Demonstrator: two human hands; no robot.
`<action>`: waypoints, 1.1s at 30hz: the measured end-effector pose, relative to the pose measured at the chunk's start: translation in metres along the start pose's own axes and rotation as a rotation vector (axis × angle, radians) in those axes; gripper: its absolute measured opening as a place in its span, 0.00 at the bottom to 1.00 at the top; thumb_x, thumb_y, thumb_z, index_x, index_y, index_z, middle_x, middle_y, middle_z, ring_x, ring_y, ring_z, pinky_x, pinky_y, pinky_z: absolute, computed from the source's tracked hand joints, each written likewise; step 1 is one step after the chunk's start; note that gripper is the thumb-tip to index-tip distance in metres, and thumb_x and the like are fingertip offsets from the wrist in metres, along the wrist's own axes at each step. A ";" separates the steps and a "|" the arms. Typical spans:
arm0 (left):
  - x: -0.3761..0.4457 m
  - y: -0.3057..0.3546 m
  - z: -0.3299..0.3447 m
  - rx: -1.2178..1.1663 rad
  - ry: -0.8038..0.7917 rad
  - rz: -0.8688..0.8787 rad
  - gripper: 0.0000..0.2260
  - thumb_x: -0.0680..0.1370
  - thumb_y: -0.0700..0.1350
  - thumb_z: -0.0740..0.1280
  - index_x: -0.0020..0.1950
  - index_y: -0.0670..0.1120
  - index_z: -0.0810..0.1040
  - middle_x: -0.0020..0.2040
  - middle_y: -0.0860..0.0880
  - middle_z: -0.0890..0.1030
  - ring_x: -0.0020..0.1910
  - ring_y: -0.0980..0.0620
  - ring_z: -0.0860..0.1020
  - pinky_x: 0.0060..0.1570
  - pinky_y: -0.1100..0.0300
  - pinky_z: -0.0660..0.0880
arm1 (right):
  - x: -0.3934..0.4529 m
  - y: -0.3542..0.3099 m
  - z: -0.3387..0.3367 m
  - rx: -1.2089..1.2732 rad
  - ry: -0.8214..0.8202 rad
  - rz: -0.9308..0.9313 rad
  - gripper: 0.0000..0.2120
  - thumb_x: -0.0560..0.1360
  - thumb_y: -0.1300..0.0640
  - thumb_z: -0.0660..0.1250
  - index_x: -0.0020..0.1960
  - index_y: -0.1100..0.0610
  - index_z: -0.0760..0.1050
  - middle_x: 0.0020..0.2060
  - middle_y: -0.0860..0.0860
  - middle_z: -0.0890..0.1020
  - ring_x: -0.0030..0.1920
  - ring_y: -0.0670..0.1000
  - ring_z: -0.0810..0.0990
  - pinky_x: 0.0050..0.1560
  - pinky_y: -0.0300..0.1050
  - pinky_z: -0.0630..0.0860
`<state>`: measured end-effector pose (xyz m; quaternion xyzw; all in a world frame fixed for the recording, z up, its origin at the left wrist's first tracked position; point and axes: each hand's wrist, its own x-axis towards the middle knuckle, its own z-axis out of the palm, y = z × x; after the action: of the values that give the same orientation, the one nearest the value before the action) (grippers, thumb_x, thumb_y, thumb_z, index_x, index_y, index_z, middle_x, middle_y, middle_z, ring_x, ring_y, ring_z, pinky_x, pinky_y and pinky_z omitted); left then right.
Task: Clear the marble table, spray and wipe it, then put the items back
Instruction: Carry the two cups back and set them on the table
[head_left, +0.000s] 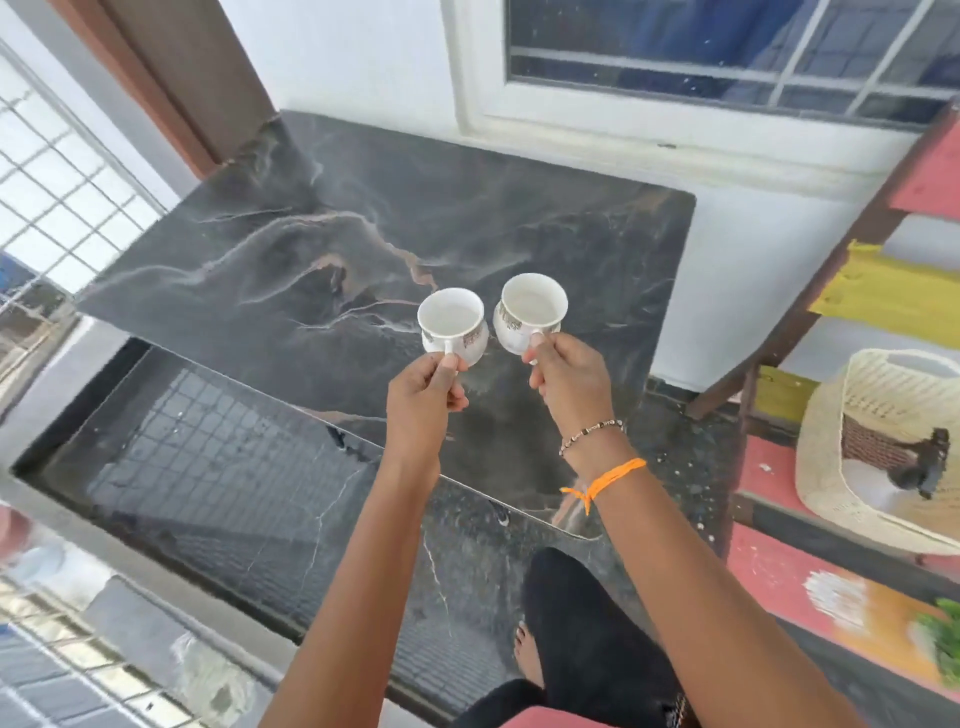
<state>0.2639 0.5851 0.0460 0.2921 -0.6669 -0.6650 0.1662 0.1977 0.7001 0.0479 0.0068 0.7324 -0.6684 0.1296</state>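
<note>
The left hand (423, 387) pinches one cup (453, 326) by its handle; the right hand (569, 376) grips the other cup (530, 313). Both hang above the marble table (322, 244) near its right edge; lower them level, apart, gently.

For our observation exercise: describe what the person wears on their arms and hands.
Both forearms are bare, with no sleeves or gloves. The right wrist carries a thin beaded bracelet and, below it, a knotted orange thread. The left hand and wrist wear nothing.

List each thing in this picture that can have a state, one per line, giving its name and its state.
Left cup: upright, empty, held by its handle above the table.
Right cup: slightly tilted, empty, held by its handle.
Left hand: shut on left cup.
Right hand: shut on right cup.
Marble table: bare.
Window: closed.
</note>
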 end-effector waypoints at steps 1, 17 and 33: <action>0.006 0.001 -0.012 -0.003 0.028 0.009 0.12 0.80 0.42 0.60 0.37 0.47 0.76 0.24 0.57 0.70 0.25 0.61 0.69 0.32 0.70 0.73 | 0.003 -0.002 0.013 -0.006 -0.026 -0.001 0.17 0.77 0.58 0.60 0.30 0.53 0.71 0.23 0.49 0.70 0.25 0.44 0.66 0.31 0.38 0.63; 0.180 0.021 -0.144 0.047 0.091 0.048 0.13 0.80 0.42 0.60 0.36 0.48 0.76 0.23 0.57 0.70 0.26 0.59 0.69 0.34 0.66 0.70 | 0.107 -0.034 0.216 -0.009 -0.087 0.023 0.17 0.77 0.59 0.61 0.30 0.54 0.73 0.23 0.51 0.71 0.25 0.46 0.67 0.29 0.38 0.65; 0.404 0.040 -0.245 0.028 -0.146 0.021 0.13 0.80 0.42 0.60 0.37 0.49 0.76 0.23 0.57 0.70 0.27 0.60 0.68 0.36 0.64 0.70 | 0.226 -0.063 0.400 -0.053 0.093 0.029 0.16 0.77 0.58 0.61 0.31 0.54 0.74 0.23 0.49 0.73 0.21 0.41 0.69 0.25 0.32 0.66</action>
<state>0.0942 0.1423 0.0328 0.2380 -0.6896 -0.6734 0.1200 0.0403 0.2640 0.0356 0.0447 0.7549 -0.6458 0.1052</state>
